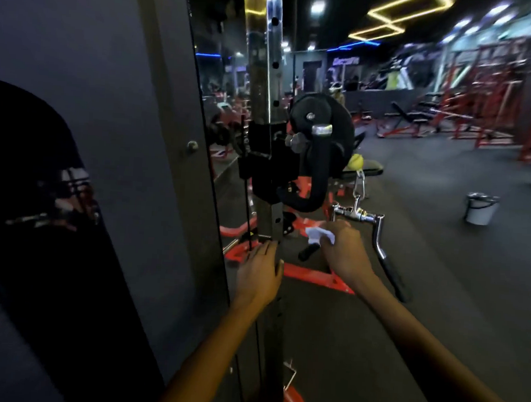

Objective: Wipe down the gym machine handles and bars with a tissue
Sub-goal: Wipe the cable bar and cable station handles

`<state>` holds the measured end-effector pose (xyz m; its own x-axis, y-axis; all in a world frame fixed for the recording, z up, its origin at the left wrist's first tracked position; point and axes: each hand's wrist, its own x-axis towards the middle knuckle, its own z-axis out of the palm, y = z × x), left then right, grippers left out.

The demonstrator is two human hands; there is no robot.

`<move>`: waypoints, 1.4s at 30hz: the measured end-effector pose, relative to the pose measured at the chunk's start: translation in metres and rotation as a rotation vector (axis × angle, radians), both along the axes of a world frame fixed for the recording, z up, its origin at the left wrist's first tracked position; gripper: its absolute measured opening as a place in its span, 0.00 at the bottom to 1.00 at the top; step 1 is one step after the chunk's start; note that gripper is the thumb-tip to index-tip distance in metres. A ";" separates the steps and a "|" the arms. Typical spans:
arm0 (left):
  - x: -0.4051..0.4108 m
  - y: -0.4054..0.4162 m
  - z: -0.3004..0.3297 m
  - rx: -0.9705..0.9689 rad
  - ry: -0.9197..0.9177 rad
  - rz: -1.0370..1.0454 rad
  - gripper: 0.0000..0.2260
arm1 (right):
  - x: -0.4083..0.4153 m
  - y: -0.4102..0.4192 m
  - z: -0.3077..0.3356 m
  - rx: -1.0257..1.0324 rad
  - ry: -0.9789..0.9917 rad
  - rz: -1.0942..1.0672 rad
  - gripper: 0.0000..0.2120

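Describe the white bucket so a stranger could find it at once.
Start at the tall perforated steel upright and look right across the dark gym floor. Beyond the chrome cable handle, the small white bucket stands alone, the only pale container there.

Commercial gym, indoors, dim. Rows of red steel machine frames (494,100) fill the far right side, with a black padded bench (419,112) among them. Near centre a perforated upright post (267,76) of a cable machine, black weight plate (321,123) beside it, chrome cable handle (367,221) hanging from a carabiner (360,185). Dark rubber floor (424,272) with red base struts (315,277). Yellow LED strip outlines (403,16) on black ceiling. White bucket (481,209) on the floor. Mirror wall (76,127) at left.
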<state>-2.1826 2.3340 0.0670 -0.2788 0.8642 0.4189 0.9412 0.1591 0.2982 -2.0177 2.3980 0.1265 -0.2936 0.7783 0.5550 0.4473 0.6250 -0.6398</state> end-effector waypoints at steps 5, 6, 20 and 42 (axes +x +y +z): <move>-0.032 0.066 0.044 0.284 -0.001 -0.095 0.24 | -0.032 0.034 0.050 0.365 0.119 -0.051 0.12; -0.038 0.078 0.053 0.360 0.010 -0.108 0.24 | -0.037 0.036 0.063 0.477 0.136 -0.060 0.12; -0.085 0.205 0.119 0.609 -0.026 -0.245 0.28 | -0.035 0.091 0.065 1.055 -0.765 -0.125 0.15; -0.094 0.224 0.101 0.792 -0.028 -0.404 0.25 | -0.020 0.094 0.103 1.005 -0.758 -0.214 0.22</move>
<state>-2.2763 2.5577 0.1676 -0.0345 0.3581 0.9331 0.8713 -0.4466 0.2036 -2.0379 2.4917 0.2290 -0.7152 0.1860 0.6738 0.6427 0.5539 0.5293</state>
